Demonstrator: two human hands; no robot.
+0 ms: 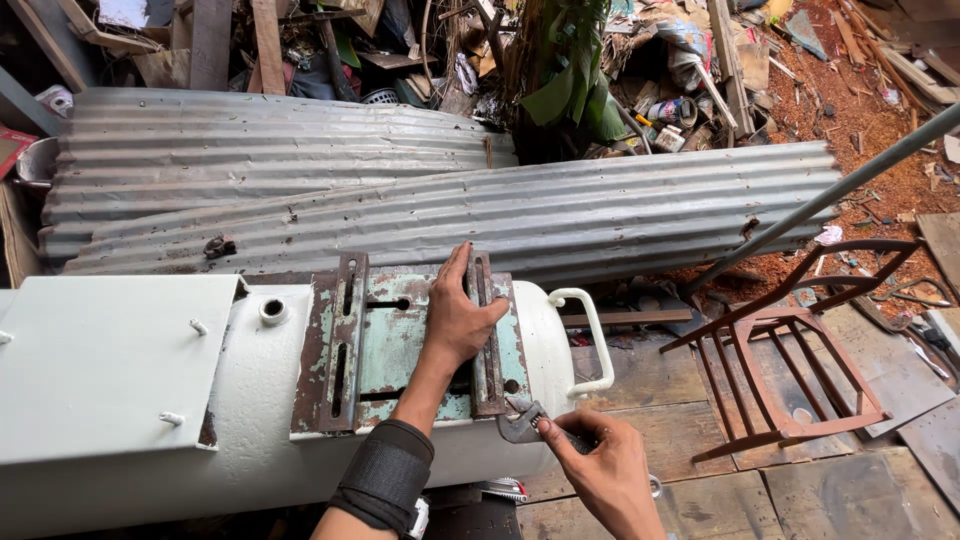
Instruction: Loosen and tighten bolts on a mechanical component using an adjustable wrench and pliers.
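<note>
Far left, a pale green panel [95,365] bolted over a white tank [260,400] lying on its side. On top of the tank, a rusty slotted plate [395,345] with flaking green paint. Left hand [462,315] pressed flat on the plate's right rail, fingers straight and spread, holding nothing; black wrist wrap [385,477] below. Just right, at the plate's lower right corner, an adjustable wrench [525,420], jaws at a bolt there. Right hand [605,470] curled closed around the wrench handle. White handle [590,340] on the tank's end. Behind, corrugated sheets [450,200]. Farther right, a rusty chair frame [790,365] on wooden boards.
</note>
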